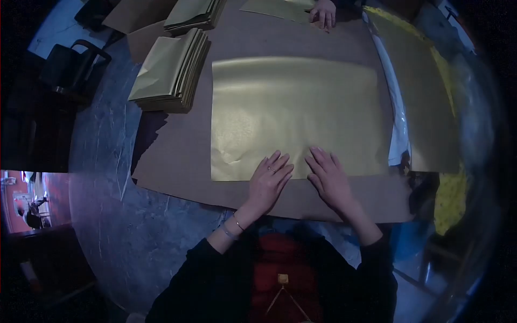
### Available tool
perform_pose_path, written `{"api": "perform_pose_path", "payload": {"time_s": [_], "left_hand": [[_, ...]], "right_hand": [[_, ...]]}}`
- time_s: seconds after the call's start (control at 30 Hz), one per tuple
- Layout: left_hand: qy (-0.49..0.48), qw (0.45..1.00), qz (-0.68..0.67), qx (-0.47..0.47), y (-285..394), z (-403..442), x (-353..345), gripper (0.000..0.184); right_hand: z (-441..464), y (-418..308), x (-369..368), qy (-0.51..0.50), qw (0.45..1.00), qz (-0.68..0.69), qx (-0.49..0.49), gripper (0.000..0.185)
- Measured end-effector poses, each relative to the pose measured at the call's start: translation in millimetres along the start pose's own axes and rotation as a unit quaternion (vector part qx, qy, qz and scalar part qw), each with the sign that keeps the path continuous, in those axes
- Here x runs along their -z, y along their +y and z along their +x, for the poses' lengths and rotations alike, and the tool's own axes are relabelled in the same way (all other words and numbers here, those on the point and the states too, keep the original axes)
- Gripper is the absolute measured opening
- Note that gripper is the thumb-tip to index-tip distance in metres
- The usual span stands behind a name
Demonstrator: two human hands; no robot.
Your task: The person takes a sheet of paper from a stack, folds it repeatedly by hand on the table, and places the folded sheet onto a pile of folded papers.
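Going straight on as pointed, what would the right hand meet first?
Ahead of the right hand lies more gold sheet, which it likely meets first; beyond the far edge, brown board. Exact contact is unclear.

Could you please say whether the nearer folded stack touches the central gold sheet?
Apart: the head view shows brown surface between the folded stack and central sheet.

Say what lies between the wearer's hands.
The head view shows the gold sheet and, past its lower edge, brown board between the left hand and right hand; nothing else.
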State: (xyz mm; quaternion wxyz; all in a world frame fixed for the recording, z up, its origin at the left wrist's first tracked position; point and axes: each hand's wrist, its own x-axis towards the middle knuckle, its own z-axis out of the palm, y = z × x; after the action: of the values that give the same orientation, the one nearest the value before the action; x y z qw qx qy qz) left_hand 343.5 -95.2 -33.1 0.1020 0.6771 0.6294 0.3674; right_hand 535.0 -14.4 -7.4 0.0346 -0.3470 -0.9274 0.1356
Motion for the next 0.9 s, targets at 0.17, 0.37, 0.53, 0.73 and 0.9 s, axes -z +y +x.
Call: {"api": "perform_pose_path", "payload": {"time_s": [0.17, 0.37, 0.53, 0.73, 0.9], "left_hand": [[-0.006, 1.0, -0.005, -0.007, -2.3, -1.2, -0.1, 0.022], [0.001, 1.0, -0.007, -0.014, -3.5, -1.0, -0.4, 0.021], [-0.007, 1.0, -0.011, -0.02, -3.0, 1.9, -0.1, 0.021], [-0.009, 0.999, -0.029, -0.017, -3.8, 9.9, 10.0, 0.022], [-0.262, 0.963, 0.043, 0.056, -5.5, 89.9, 33.4, 0.027]], "right_hand": [[39.0, 15.5, -8.2, 0.062, 0.997, 0.053, -0.007, 0.044], [111.6, 41.8, -18.0, 0.108, 0.993, 0.005, -0.036, 0.044], [167.7, 64.7, -19.3, 0.141, 0.988, 0.006, -0.055, 0.044], [199.5, 73.1, -17.0, 0.145, 0.986, -0.013, -0.078, 0.046], [203.7, 75.8, -15.7, 0.14, 0.986, -0.026, -0.081, 0.047]]}}
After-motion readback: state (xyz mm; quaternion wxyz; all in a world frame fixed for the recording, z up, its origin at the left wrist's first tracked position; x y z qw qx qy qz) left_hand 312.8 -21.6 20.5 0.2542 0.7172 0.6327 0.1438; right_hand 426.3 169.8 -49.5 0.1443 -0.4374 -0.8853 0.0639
